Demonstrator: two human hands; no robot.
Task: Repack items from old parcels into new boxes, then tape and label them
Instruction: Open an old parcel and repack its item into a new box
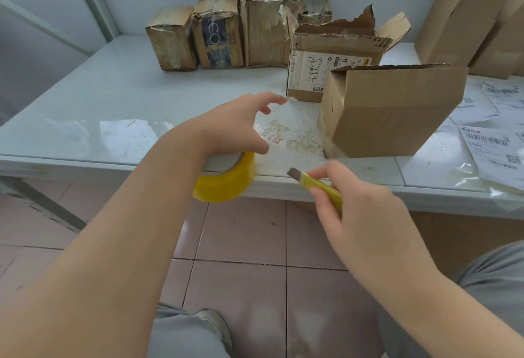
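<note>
The left hand (235, 125) sits in the middle of the frame over a yellow tape roll (226, 180), which juts past the front edge of the pale worktop (113, 96). Its fingers are spread and half curled, with the thumb lying above the roll's rim. The palm hides the roll's top, so I cannot tell whether this hand holds the roll or only hovers over it. Just right of its fingertips a stretch of clear tape (289, 130), flecked with brown cardboard scraps, runs to the lower left corner of a new box (391, 110). Whether that tape is lifted or lying flat is unclear. The new box stands right of centre, open at the top and plain brown. The right hand (357, 204), lower right of centre, grips a yellow utility knife (317, 186). The knife's grey blade is out and points up and left toward the tape. Behind the new box stands a torn old parcel (334, 59) with ragged flaps and a printed white side. At upper centre, four worn, taped parcels (221, 31) stand in a row against the wall. Two more open cartons (459, 17) stand at the upper right, and printed shipping labels (496, 145) lie along the right edge. Grey trousers (181, 335) and floor tiles (241, 232) fill the bottom.
</note>
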